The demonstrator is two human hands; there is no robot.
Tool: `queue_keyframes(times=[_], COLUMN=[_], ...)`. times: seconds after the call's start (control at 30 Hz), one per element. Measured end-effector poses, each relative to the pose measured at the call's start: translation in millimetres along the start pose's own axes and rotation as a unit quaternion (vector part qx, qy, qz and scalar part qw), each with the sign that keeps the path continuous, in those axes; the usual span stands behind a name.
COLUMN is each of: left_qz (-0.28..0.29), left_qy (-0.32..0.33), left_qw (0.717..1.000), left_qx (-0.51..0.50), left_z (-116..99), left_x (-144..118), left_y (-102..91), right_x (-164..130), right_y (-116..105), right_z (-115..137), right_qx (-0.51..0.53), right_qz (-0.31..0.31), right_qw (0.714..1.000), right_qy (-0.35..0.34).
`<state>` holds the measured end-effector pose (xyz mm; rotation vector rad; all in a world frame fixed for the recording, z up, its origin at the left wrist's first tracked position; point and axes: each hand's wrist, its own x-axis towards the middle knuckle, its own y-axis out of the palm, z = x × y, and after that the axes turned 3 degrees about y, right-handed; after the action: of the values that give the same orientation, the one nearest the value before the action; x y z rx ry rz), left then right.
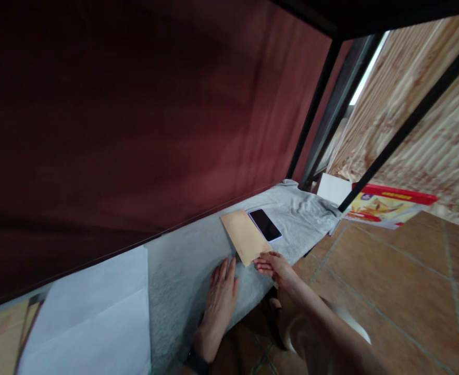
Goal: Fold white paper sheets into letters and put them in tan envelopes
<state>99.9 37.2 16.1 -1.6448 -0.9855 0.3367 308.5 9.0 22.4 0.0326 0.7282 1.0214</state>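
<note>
With clock directions being read from the tan paper (244,235) as centre, the left hand (222,292) is lying at seven, palm down on the grey cloth (180,284), its fingers extended and apparently grasping nothing. At about four to five, the right hand (273,265) is pinching the paper's near end between thumb and fingers; how firmly cannot be told. Because the paper is being held only there, a sharp pull could be creasing it or letting it slip. The paper itself is lying flat on the cloth, and the phone (265,225) is resting just beside it at two; a sideways swing could be nudging the phone along. The cloth is presenting a second hazard: a dragging left palm could be shifting paper and phone together toward the near edge, beyond which the tiled floor (401,284) is showing at four. Farther off, toward two to three, loose folds (311,208) are roughening the cloth, and a phone pushed onto them could be tilting.
</note>
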Motion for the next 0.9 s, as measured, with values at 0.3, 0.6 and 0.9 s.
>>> queue_keyframes(times=[0.3,0.6,0.9], left_qz=[0.006,0.038,0.052], left_qy=[0.032,0.015,-0.007], left_qw=[0.999,0.999,0.998], left_qx=[0.017,0.033,0.017], left_z=[-25,-30,-30], left_x=[14,18,15], left_y=[6.8,4.4,-4.0], right_x=[-2,-4,-21], right_y=[-6,-13,-1], right_z=[0,0,2], right_qx=[-0.016,-0.039,-0.07], right_qz=[0.018,0.036,0.065], right_qw=[1.0,0.998,0.995], right_qy=[0.014,0.044,0.005])
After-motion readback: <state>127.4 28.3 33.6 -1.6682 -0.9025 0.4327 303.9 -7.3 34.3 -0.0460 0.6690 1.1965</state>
